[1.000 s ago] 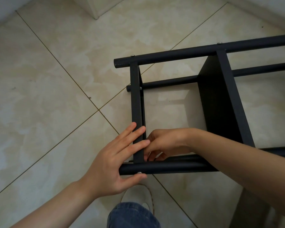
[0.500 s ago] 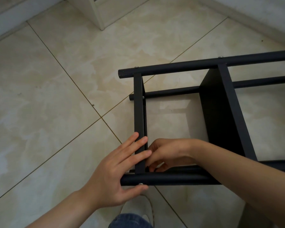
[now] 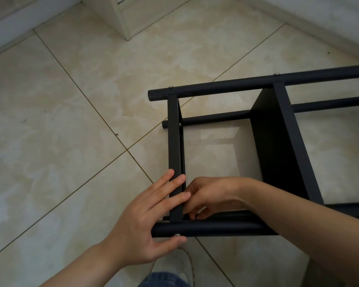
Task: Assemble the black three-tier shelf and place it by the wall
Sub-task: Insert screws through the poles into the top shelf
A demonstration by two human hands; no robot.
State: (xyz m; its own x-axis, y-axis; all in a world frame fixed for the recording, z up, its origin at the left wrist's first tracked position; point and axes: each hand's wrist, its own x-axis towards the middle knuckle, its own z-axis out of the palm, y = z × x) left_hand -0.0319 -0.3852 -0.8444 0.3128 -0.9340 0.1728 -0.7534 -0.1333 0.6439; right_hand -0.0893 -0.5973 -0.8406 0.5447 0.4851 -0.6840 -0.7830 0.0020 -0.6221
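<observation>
The black shelf (image 3: 278, 141) lies on its side on the tiled floor (image 3: 71, 121) toward 3 o'clock, the left hand (image 3: 145, 222) at 6 o'clock spread flat on its end panel (image 3: 174, 141), thumb against the near tube (image 3: 216, 228), while the right hand (image 3: 209, 195) curls its fingers inside that corner, whether pinching anything I cannot tell.

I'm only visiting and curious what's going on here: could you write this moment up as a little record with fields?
Setting: tiled floor
Object: black shelf, lying on its side
Left hand: straight fingers rest on the end board, thumb on the outer side of the near tube
Right hand: fingers curled at the inner corner where board meets tube; what they hold is hidden
Fastener: silver screw head in the near tube, by the left thumb
Placed by wall: not yet
</observation>
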